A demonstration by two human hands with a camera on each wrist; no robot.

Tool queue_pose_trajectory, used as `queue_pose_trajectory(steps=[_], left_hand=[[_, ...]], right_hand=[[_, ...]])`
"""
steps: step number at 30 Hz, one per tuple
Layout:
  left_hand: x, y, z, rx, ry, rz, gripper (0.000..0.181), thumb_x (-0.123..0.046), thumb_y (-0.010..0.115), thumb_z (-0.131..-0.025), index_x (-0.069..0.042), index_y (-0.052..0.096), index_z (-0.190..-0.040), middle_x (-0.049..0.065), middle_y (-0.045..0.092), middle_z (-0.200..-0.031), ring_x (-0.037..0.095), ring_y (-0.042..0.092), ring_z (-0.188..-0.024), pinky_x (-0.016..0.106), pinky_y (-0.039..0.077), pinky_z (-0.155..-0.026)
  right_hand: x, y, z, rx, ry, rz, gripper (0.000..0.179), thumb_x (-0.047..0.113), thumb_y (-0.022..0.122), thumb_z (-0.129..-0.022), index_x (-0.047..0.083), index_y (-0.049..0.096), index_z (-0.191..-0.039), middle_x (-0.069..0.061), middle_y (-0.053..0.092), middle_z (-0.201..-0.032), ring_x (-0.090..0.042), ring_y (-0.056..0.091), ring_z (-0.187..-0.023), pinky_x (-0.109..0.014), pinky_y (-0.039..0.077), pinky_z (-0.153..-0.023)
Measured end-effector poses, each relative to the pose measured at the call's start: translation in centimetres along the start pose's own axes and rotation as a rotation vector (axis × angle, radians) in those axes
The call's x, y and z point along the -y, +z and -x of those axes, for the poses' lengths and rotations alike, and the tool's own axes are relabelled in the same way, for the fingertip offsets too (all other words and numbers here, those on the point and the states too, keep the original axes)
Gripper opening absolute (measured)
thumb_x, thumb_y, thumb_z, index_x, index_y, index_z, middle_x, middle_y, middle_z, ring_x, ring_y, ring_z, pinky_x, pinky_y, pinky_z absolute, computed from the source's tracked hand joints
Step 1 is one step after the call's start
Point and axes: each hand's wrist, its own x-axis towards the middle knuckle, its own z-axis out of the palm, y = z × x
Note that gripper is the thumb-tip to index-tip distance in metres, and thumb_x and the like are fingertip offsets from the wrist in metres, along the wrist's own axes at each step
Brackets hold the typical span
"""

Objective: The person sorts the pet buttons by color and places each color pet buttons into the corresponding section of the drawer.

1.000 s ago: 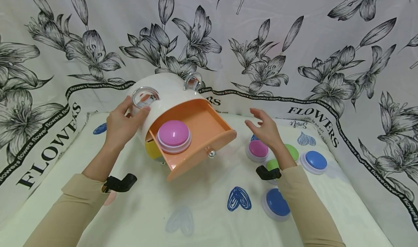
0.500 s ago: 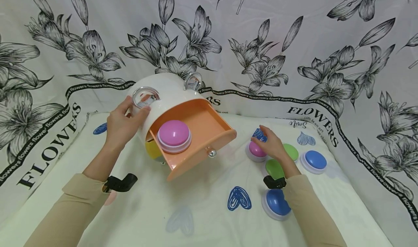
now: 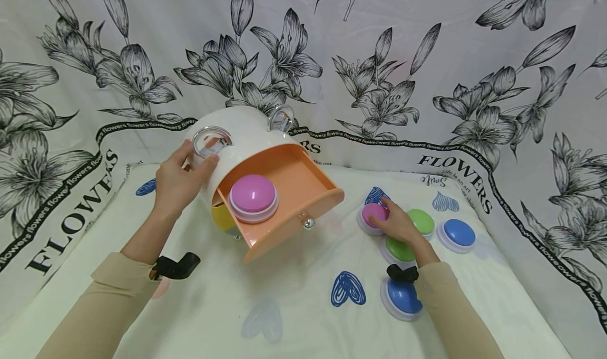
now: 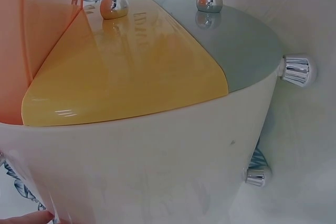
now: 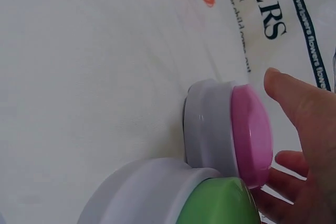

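A rounded white drawer box [image 3: 237, 124] with clear ring ears has its orange drawer [image 3: 294, 180] pulled out. Inside the drawer sits a pink push button [image 3: 253, 194] with a white base. My left hand [image 3: 179, 180] holds the box at its upper left side, thumb on the front edge beside a ring ear. The left wrist view shows the closed yellow drawer [image 4: 126, 72] and grey drawer [image 4: 231, 45], each with a silver knob. My right hand [image 3: 398, 223] is spread around a second pink button [image 5: 251, 135] on the cloth, thumb standing apart from it in the right wrist view.
Close by the right hand are two green buttons, one nearer [image 3: 399, 248] and one behind [image 3: 422, 222]. Two blue buttons lie at the far right [image 3: 459, 233] and toward the front [image 3: 403, 298]. A flower-printed curtain [image 3: 360, 58] hangs behind the white cloth [image 3: 303, 322].
My right hand has come down, toward me and slightly right, from above the cloth to the pink button beside the green ones. The left hand, box and drawer stay put.
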Motion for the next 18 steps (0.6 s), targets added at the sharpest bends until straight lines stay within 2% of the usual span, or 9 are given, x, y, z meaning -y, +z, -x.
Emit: queue_pose_trajectory(steps=[18], left_hand=[[-0.07,-0.07,0.09,0.014,-0.008,0.009,0.075,-0.055,0.056,-0.083,-0.015,0.036,-0.142,0.002,0.022,-0.152,0.024,0.025,-0.138,0.045,0.041,-0.098]], right_hand=[[0.30,0.52,0.08,0.043,0.029,0.019,0.084,0.036,0.062,-0.085,-0.010,0.019,-0.141,-0.033,0.032,-0.139,-0.045,0.039,-0.123,-0.055,0.035,-0.103]])
